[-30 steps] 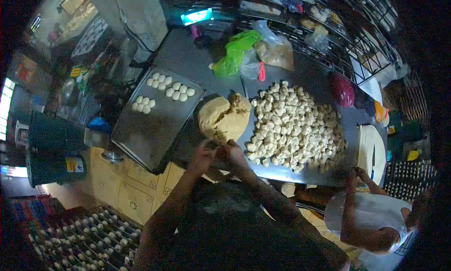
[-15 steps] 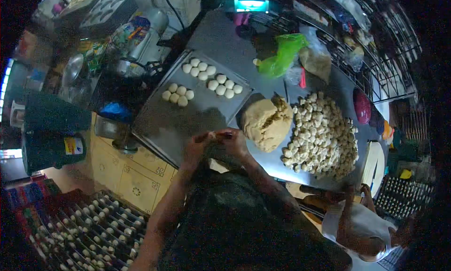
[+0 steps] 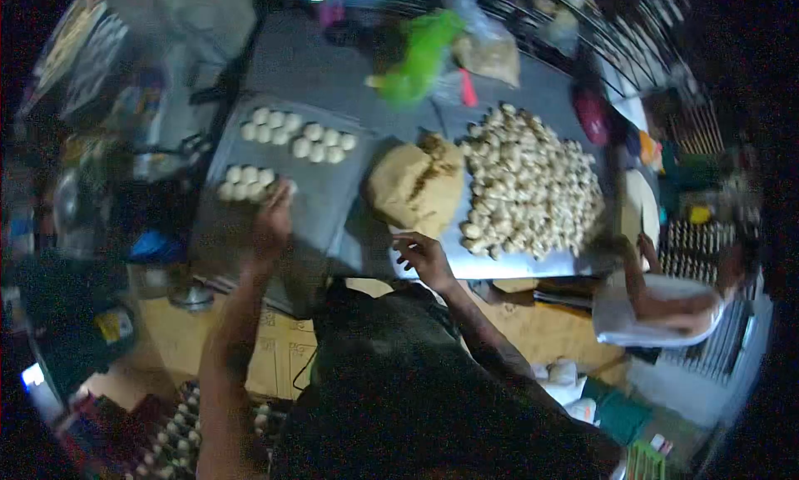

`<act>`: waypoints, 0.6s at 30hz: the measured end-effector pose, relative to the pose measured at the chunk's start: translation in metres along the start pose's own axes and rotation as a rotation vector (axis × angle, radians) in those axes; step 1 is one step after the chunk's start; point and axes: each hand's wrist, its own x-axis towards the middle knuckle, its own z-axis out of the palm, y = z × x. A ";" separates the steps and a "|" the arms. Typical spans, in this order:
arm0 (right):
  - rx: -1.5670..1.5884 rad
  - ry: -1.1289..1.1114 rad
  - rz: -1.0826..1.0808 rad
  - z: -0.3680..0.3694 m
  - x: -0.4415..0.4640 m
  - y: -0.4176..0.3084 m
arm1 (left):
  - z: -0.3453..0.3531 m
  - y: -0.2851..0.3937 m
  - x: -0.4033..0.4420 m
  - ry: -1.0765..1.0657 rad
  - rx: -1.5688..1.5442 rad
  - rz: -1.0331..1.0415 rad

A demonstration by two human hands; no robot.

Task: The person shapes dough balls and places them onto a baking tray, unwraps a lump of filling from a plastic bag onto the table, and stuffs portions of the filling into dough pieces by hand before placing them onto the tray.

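My left hand (image 3: 273, 222) reaches over the metal tray (image 3: 320, 201), its fingertips closed around a small white dough ball (image 3: 290, 188) at the right end of the nearest group. Several finished-looking round dough balls (image 3: 247, 183) lie beside it. Two more groups of dough balls (image 3: 270, 124) sit farther back on the tray. My right hand (image 3: 426, 259) hovers at the near side of a big tan paste-like mound (image 3: 408, 189), fingers apart and slightly curled, with nothing visible in them. The mound's top is broken open and crumbly.
A broad heap of pale dough pieces (image 3: 528, 184) lies right of the mound. Behind are a green plastic bag (image 3: 424, 55) and a tan-filled bag (image 3: 491, 59). Another person (image 3: 666, 309) is at the right. Racks with rows of dough balls (image 3: 179, 430) stand at lower left.
My hands were together over the tray's near edge. Now the left has moved forward and left to the dough balls, while the right has come apart toward the mound. The view has turned.
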 end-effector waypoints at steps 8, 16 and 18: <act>-0.698 0.468 -0.349 -0.115 -0.043 0.062 | -0.016 0.047 -0.001 -0.014 0.046 0.180; -0.926 0.458 -0.718 -0.183 -0.010 0.099 | 0.060 0.165 -0.057 0.258 1.340 0.257; -0.857 0.249 -0.519 -0.169 -0.029 0.046 | 0.155 0.199 -0.073 0.358 2.345 0.758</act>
